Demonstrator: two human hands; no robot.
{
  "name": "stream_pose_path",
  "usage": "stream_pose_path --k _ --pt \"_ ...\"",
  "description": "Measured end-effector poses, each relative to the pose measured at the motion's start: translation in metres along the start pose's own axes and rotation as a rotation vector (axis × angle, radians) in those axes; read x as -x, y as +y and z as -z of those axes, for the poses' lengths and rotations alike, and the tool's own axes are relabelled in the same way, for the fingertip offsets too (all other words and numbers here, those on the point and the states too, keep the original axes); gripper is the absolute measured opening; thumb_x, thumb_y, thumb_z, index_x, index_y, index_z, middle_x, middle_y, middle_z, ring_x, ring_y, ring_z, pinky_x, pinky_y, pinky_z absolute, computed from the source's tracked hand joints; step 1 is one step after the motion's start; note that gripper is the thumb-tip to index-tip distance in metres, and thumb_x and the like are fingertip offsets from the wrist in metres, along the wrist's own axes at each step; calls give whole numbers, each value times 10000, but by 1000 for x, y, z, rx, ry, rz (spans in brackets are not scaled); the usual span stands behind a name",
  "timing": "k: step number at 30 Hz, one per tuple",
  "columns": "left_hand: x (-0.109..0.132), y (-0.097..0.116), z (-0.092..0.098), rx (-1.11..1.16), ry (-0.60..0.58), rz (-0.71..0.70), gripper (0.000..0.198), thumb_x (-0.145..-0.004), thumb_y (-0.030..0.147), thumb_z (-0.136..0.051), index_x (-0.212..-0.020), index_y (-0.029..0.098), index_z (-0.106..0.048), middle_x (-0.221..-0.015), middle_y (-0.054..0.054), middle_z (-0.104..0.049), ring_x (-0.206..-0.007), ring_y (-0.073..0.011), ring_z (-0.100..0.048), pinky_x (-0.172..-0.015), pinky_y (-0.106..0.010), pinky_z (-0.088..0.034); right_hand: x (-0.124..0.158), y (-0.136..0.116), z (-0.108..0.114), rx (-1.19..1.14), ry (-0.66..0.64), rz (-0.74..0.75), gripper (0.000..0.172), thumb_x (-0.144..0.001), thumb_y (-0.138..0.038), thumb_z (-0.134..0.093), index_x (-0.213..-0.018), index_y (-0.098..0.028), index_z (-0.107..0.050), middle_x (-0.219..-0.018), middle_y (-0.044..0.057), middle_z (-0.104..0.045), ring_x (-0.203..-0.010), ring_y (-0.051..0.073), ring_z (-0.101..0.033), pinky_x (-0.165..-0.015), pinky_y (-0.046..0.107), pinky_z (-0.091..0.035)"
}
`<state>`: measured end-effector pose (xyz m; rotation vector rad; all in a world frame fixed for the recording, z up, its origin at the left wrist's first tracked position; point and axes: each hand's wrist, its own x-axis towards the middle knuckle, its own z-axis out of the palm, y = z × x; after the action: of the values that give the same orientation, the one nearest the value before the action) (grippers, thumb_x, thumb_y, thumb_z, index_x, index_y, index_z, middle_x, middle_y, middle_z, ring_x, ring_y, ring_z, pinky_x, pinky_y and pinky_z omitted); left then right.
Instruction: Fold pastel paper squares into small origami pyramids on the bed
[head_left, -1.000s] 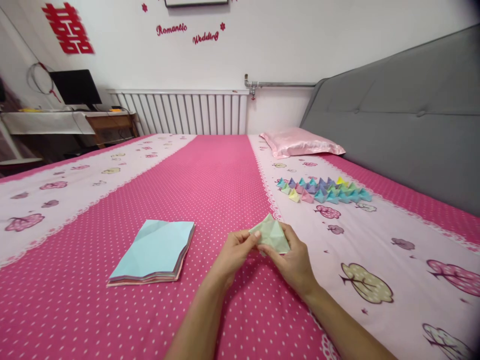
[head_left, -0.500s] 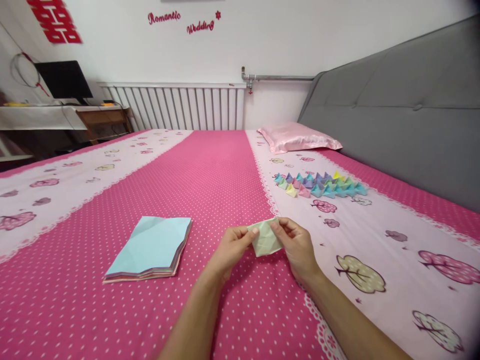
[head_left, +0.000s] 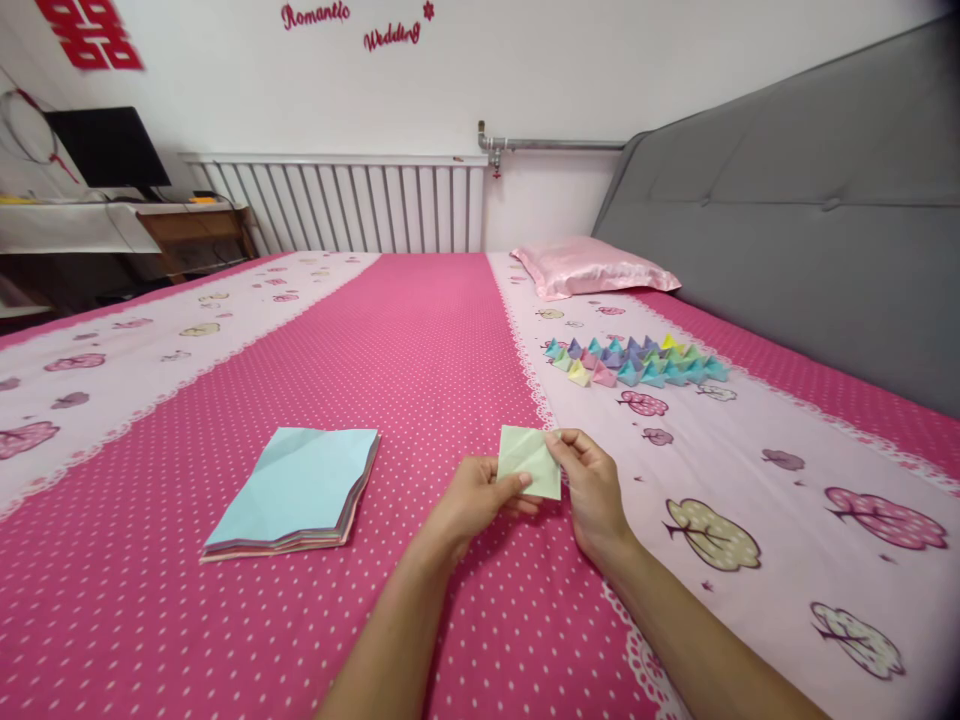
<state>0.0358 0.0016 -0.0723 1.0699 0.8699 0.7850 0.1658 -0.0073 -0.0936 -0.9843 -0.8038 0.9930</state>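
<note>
A small pale green square of folded paper (head_left: 527,456) is held up between my two hands above the bed. My left hand (head_left: 484,497) grips it from the lower left, thumb across its front and fingers behind. At the upper right edge, my right hand (head_left: 595,487) pinches the paper between thumb and fingers. To the left lies a stack of coloured paper sheets (head_left: 296,490), light blue on top. Several small folded paper boats (head_left: 630,372) in blue, purple, pink, green and yellow stand in rows on the right.
A pink dotted bedspread (head_left: 420,340) covers the bed, with a pink pillow (head_left: 592,268) at the far side. The grey padded headboard (head_left: 810,210) rises on the right. Beyond the bed are a white radiator (head_left: 345,205) and a desk with a monitor (head_left: 109,147).
The green paper has turned in my hands and now shows as a flatter, more upright square. My left thumb has shifted lower across it. The view has tilted slightly.
</note>
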Motion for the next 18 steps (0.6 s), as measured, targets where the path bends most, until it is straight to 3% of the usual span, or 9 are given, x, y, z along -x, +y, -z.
stream_pose_path --k 10,14,18 --pt "-2 6 5 36 332 -194 363 -691 451 -658 -739 93 -694 -678 -101 -685 -561 -119 -582 -560 -213 -429 -2 3 3 15 -15 -28 193 -723 -366 -647 -701 -179 -608 -660 -28 -594 -645 128 -532 -657 250 -431" --pt "-2 5 7 70 348 -223 360 -705 454 -642 -824 119 -699 -726 -86 -692 -604 -124 -589 -573 -213 -424 -1 2 3 70 -32 -31 215 -717 -387 -648 -711 -174 -612 -687 -7 -622 -691 160 -571 -703 280 -452" --pt "-1 7 6 63 315 -199 338 -704 438 -648 -793 116 -703 -691 -83 -684 -579 -124 -581 -575 -223 -425 0 1 1 0 -134 -93 260 -706 -391 -668 -840 -172 -624 -768 26 -664 -719 181 -608 -713 316 -480"
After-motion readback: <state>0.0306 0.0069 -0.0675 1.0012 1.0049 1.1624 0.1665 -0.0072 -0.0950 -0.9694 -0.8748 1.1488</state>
